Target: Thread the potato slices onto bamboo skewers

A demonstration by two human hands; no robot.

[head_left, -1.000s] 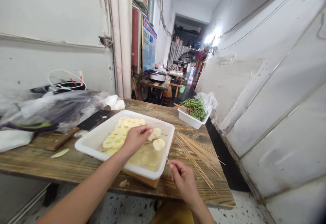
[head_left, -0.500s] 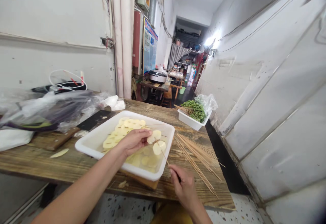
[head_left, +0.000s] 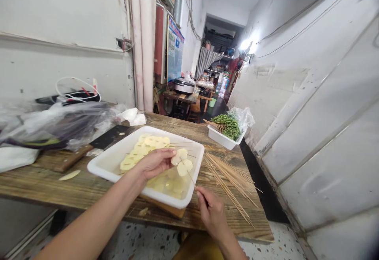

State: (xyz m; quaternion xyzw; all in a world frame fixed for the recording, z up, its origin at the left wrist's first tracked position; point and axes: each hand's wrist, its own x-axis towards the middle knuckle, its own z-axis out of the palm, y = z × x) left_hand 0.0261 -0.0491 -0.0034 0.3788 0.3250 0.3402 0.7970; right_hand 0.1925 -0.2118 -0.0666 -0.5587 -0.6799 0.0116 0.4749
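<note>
My left hand (head_left: 160,161) pinches a thin pale-yellow potato slice (head_left: 179,156) by its left edge, above a white tub (head_left: 102,168). Closed around the lower end of a thin wooden skewer (head_left: 192,180), my right hand (head_left: 211,208) stays just off the tub's near right corner. A second potato slice (head_left: 184,167) is threaded on the skewer, right beside the one in my left hand. In the tub, skewered potato slices (head_left: 139,149) lie at the far left, and loose slices sit in cloudy water at the near side.
Bare skewers (head_left: 231,181) lie fanned out right of the tub. A smaller white container (head_left: 227,143) holds green skewered vegetables (head_left: 226,126). Left of the tub are a cleaver (head_left: 89,149), a potato offcut (head_left: 70,175) and plastic bags (head_left: 59,122).
The skewer, which crossed in front of the left-held slice, now meets that slice's lower edge, and the two slices sit closer together. Both hands have barely shifted.
</note>
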